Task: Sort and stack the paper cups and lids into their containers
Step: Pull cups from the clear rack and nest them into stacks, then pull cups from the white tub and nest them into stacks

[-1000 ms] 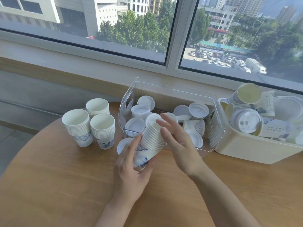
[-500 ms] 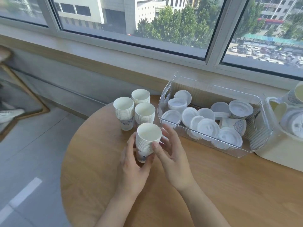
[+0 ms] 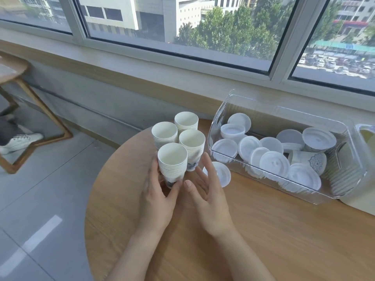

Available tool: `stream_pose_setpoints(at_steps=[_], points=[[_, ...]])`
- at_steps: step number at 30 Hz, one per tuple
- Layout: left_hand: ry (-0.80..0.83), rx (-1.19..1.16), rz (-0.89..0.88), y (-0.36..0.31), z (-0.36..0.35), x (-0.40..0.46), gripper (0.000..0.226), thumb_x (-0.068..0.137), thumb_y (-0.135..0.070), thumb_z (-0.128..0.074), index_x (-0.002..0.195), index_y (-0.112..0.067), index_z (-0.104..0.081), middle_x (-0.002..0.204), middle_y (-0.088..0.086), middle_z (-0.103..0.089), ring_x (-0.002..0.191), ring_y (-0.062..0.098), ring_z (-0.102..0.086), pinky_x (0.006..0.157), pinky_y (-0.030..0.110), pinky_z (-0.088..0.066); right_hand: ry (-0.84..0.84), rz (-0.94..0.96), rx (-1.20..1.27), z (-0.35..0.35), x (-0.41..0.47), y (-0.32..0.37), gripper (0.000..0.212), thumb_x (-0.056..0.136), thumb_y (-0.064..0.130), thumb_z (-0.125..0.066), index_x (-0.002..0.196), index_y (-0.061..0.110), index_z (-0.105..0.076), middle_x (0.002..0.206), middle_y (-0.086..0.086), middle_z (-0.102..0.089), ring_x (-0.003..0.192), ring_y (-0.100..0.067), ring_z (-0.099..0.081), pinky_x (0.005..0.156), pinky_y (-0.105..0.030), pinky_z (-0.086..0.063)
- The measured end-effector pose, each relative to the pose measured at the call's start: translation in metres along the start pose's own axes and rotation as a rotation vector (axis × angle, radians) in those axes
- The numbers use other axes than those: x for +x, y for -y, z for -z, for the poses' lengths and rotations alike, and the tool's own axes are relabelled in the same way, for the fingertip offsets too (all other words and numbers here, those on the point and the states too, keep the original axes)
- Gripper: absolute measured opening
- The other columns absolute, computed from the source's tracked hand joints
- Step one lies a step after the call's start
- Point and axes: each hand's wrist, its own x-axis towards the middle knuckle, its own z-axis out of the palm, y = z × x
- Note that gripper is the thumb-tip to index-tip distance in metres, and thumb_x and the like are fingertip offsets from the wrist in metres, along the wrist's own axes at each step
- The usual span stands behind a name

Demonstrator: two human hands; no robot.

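Cups in a nested stack stood upright on the table, just in front of three other stacks, gripped low by the left hand, while the right hand hovered flat and empty beside it, nearer the lid bin.

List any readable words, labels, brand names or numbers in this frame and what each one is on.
None can be read.
Cup stacks: blue pattern near the base, no lettering visible.
Cup in the clear bin: blue ornament, no words.
Lids: embossed marks, too blurred to read.
Street signs outside the window: too small.
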Motion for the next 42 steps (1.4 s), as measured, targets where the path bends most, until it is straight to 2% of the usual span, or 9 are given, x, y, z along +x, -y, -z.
stream_pose_setpoints(at_steps=[6, 9, 12, 16, 20, 24, 29, 35, 42], points=[[-0.114, 0.104, -0.08, -0.018, 0.006, -0.002, 0.1, 0.083, -0.04, -0.083, 0.163, -0.033, -0.021, 0.158, -0.01, -0.039, 0.147, 0.01, -0.038, 0.114, 0.032, -0.036, -0.004, 0.027, -0.086, 0.013, -0.004, 0.008, 0.075, 0.101, 0.025, -0.068, 0.161, 0.04, -0.025, 0.155, 0.033, -0.04, 0.145, 0.002, -0.041, 0.118, -0.038, -0.042], [-0.208, 0.202, -0.238, -0.04, 0.013, -0.001, 0.091, 0.088, -0.031, -0.082, 0.16, -0.023, -0.028, 0.161, 0.0, -0.038, 0.148, 0.018, -0.033, 0.12, 0.039, -0.03, -0.065, 0.077, -0.183, 0.029, -0.011, 0.014, 0.068, 0.1, 0.025, -0.07, 0.154, 0.045, -0.034, 0.149, 0.031, -0.045, 0.14, -0.001, -0.047, 0.114, -0.038, -0.046], [-0.218, 0.286, -0.415, -0.063, 0.013, -0.002, 0.075, 0.09, -0.031, -0.074, 0.154, -0.015, -0.039, 0.155, 0.009, -0.047, 0.142, 0.029, -0.042, 0.12, 0.032, -0.025, -0.145, 0.14, -0.296, 0.056, -0.019, 0.017, 0.063, 0.099, 0.023, -0.07, 0.152, 0.04, -0.04, 0.152, 0.021, -0.045, 0.139, -0.008, -0.05, 0.112, -0.04, -0.047], [-0.073, 0.278, -0.546, -0.096, -0.015, -0.014, 0.067, 0.09, -0.032, -0.072, 0.15, -0.015, -0.047, 0.151, 0.004, -0.051, 0.135, 0.029, -0.051, 0.111, 0.044, -0.039, -0.249, 0.145, -0.447, 0.104, -0.03, 0.018, 0.058, 0.099, 0.024, -0.07, 0.151, 0.034, -0.046, 0.153, 0.022, -0.043, 0.143, -0.003, -0.043, 0.115, -0.031, -0.042], [0.176, 0.283, -0.6, -0.119, -0.067, -0.021, 0.063, 0.094, -0.041, -0.062, 0.152, -0.025, -0.043, 0.151, -0.007, -0.049, 0.136, 0.021, -0.049, 0.111, 0.041, -0.04, -0.381, 0.107, -0.579, 0.153, -0.04, 0.01, 0.056, 0.099, 0.025, -0.069, 0.149, 0.033, -0.048, 0.156, 0.018, -0.042, 0.146, 0.005, -0.035, 0.112, -0.019, -0.037], [0.359, 0.326, -0.652, -0.135, -0.122, -0.014, 0.059, 0.097, -0.041, -0.058, 0.153, -0.029, -0.041, 0.15, -0.009, -0.048, 0.135, 0.019, -0.047, 0.112, 0.039, -0.04, -0.526, 0.128, -0.728, 0.194, -0.041, -0.01, 0.055, 0.095, 0.019, -0.072, 0.146, 0.028, -0.052, 0.152, 0.008, -0.051, 0.141, -0.012, -0.048, 0.109, -0.042, -0.047], [0.481, 0.291, -0.656, -0.154, -0.189, 0.007, 0.052, 0.098, -0.032, -0.063, 0.148, -0.028, -0.048, 0.145, -0.006, -0.054, 0.131, 0.018, -0.049, 0.109, 0.041, -0.043, -0.588, 0.147, -0.842, 0.217, -0.05, -0.033, 0.062, 0.091, 0.012, -0.074, 0.146, 0.03, -0.051, 0.153, 0.008, -0.051, 0.136, -0.015, -0.054, 0.095, -0.04, -0.047], [0.617, 0.354, -0.688, -0.172, -0.257, 0.038, 0.046, 0.103, -0.03, -0.06, 0.149, -0.028, -0.053, 0.158, -0.005, -0.046, 0.142, 0.02, -0.041, 0.118, 0.042, -0.035, -0.56, 0.21, -0.786, 0.226, -0.052, -0.039, 0.065, 0.092, 0.017, -0.064, 0.151, 0.033, -0.043, 0.154, 0.014, -0.047, 0.139, -0.003, -0.047, 0.102, -0.028, -0.04], [0.635, 0.688, -0.801, -0.179, -0.294, 0.062, 0.038, 0.11, -0.041, -0.038, 0.141, -0.037, -0.059, 0.168, -0.009, -0.03, 0.147, 0.025, -0.025, 0.116, 0.046, -0.029, -0.573, 0.247, -0.773, 0.227, -0.05, -0.042, 0.066, 0.092, 0.02, -0.063, 0.152, 0.035, -0.041, 0.156, 0.018, -0.044, 0.138, 0.0, -0.048, 0.099, -0.026, -0.04]])
